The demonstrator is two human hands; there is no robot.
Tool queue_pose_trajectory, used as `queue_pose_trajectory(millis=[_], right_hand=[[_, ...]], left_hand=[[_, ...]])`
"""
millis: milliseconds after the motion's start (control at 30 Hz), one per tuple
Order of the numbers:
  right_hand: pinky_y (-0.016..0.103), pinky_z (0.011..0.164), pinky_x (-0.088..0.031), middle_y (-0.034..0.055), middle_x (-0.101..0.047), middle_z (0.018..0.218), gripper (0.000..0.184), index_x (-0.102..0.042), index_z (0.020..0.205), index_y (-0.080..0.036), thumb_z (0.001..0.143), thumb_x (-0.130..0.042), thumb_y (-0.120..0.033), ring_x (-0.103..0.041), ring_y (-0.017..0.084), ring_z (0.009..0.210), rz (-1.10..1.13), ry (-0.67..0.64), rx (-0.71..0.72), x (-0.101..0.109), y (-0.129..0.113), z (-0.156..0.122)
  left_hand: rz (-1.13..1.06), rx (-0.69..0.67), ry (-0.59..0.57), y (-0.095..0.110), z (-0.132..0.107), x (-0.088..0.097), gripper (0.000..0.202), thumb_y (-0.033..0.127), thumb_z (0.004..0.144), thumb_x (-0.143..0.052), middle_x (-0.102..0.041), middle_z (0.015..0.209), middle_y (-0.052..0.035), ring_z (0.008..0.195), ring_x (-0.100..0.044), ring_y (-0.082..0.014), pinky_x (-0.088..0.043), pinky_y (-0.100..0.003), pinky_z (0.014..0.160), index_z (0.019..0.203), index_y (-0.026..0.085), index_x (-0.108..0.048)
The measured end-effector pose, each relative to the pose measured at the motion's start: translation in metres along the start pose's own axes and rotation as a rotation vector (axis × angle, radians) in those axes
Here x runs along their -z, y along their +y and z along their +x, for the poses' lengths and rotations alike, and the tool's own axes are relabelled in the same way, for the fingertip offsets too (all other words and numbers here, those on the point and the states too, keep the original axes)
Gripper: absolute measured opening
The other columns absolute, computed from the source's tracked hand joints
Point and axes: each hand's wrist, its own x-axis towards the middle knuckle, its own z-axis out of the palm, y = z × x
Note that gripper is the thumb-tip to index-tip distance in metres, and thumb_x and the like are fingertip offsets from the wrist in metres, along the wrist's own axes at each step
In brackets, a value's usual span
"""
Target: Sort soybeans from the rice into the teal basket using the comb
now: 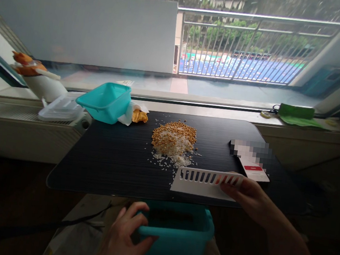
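Note:
My right hand [246, 193] is closed on a white slotted plastic plate [194, 183], thumb and fingers at its right end. The plate stands on edge near the front of the black table [106, 169]. Just beyond it lies a mixed pile of yellow beans [176, 130] and white rice grains [175, 152], with loose grains scattered around. Below the table edge, my left hand [130, 231] grips the left rim of a teal plastic bin [175, 242]. The inside of this bin is dark, and I cannot make out its contents.
A second teal bin [105, 101] stands at the table's back left, beside a crumpled brown cloth-like item [139, 116]. A clear lid [63, 106] rests left of it. On the table's right lies a partly blurred phone-like object [253, 165]. Green cloth [297, 115] lies on the windowsill.

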Motion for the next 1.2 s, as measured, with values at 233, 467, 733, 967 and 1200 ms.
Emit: queue_pose_trajectory(millis=[233, 467, 733, 967, 1200], right_hand=[[0.031, 0.076, -0.057, 0.0039, -0.077, 0.09, 0.024, -0.076, 0.092, -0.023, 0.08, -0.07, -0.044, -0.07, 0.023, 0.084, 0.054, -0.034, 0.031, 0.002, -0.003, -0.008], [0.041, 0.081, -0.057, 0.0047, -0.078, 0.086, 0.037, -0.076, 0.089, -0.021, 0.07, -0.076, -0.053, -0.071, 0.029, 0.086, -0.002, 0.533, 0.083, 0.019, 0.015, 0.017], [0.04, 0.079, -0.058, 0.0047, -0.078, 0.087, 0.035, -0.075, 0.089, -0.022, 0.069, -0.078, -0.052, -0.072, 0.028, 0.087, 0.043, 0.423, 0.048, 0.026, 0.02, 0.026], [0.039, 0.083, -0.056, 0.0053, -0.077, 0.091, 0.034, -0.076, 0.087, -0.023, 0.068, -0.079, -0.052, -0.07, 0.029, 0.092, 0.107, 0.41, 0.034, 0.025, 0.02, 0.018], [0.037, 0.082, -0.057, 0.0045, -0.077, 0.091, 0.031, -0.076, 0.087, -0.023, 0.07, -0.078, -0.049, -0.07, 0.027, 0.091, 0.073, 0.346, 0.04, 0.025, 0.018, 0.015]], left_hand=[[0.005, -0.012, -0.015, -0.001, 0.001, 0.0, 0.007, 0.021, 0.073, -0.067, -0.067, 0.11, -0.006, 0.098, -0.067, -0.0242, -0.054, -0.039, 0.086, 0.068, 0.022, -0.062], [0.0, 0.01, -0.017, 0.002, 0.001, -0.002, 0.008, 0.019, 0.071, -0.068, -0.067, 0.112, -0.0057, 0.098, -0.068, -0.0257, -0.055, -0.038, 0.084, 0.066, 0.022, -0.063], [-0.012, 0.019, -0.028, 0.001, 0.0, -0.004, 0.01, 0.019, 0.071, -0.07, -0.067, 0.114, -0.0056, 0.099, -0.067, -0.0263, -0.055, -0.036, 0.082, 0.066, 0.022, -0.062], [-0.018, 0.008, -0.011, 0.001, 0.0, -0.003, 0.009, 0.019, 0.07, -0.07, -0.067, 0.112, -0.0049, 0.097, -0.068, -0.0252, -0.055, -0.034, 0.081, 0.066, 0.022, -0.062], [-0.026, 0.012, -0.007, 0.002, 0.002, -0.004, 0.01, 0.017, 0.069, -0.069, -0.068, 0.112, -0.0043, 0.098, -0.068, -0.0245, -0.055, -0.034, 0.082, 0.066, 0.022, -0.062]])
